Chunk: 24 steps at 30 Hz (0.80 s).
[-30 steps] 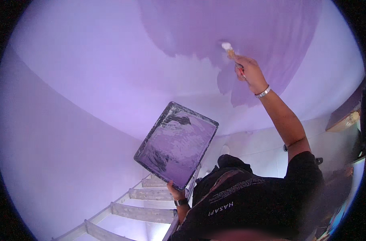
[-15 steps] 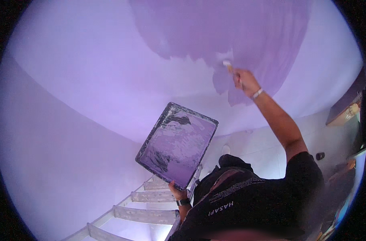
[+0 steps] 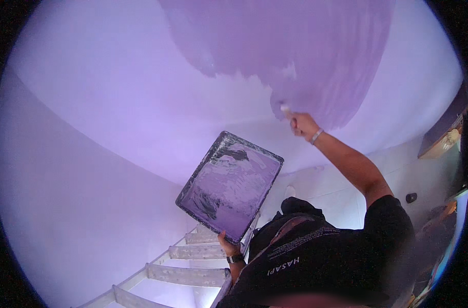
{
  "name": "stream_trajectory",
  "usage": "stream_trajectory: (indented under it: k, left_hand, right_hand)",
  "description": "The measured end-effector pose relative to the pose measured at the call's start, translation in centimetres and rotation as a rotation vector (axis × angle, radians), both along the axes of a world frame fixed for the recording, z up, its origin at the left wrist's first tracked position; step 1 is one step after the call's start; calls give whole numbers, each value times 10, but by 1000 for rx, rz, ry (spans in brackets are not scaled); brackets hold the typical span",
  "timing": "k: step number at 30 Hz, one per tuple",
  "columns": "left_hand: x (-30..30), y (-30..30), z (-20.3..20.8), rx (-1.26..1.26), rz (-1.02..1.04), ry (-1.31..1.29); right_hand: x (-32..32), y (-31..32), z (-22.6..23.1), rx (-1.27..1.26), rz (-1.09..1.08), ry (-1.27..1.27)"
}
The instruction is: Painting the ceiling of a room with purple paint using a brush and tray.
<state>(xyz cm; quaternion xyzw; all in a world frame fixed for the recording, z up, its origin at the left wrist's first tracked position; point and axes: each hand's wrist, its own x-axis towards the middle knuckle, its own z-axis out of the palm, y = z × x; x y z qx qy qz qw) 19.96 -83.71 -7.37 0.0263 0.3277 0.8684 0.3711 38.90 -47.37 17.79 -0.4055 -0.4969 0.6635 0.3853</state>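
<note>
My right hand (image 3: 301, 124) is raised and shut on a small paintbrush (image 3: 285, 109), whose bristles touch the wall at the lower edge of a wide purple painted patch (image 3: 295, 51). A bracelet circles that wrist. Lower down, my left hand (image 3: 228, 245), with a dark watch on its wrist, grips the near edge of a rectangular paint tray (image 3: 229, 185). The tray is tilted and smeared with purple paint. It hangs in front of my black shirt, apart from the wall.
A paint-spattered white stepladder (image 3: 193, 251) runs below the tray to the lower left. Unpainted pale wall (image 3: 90, 128) fills the left. At the right edge are a wooden shelf (image 3: 442, 136), a small black object (image 3: 411, 197) and pale tiles.
My right hand has drawn the brush down and slightly left along the lower edge of the purple patch. The tray in my left hand has hardly moved.
</note>
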Motion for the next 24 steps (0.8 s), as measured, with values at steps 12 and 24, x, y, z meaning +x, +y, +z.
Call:
stream_trajectory:
  k: [12,24]
  left_hand:
    - [0,12,10,50,47,-8]
    - [-6,23,27,57,78,15]
  right_hand:
    - [7,1,85,544,-118,85]
    - [-18,6,161,518,10,73]
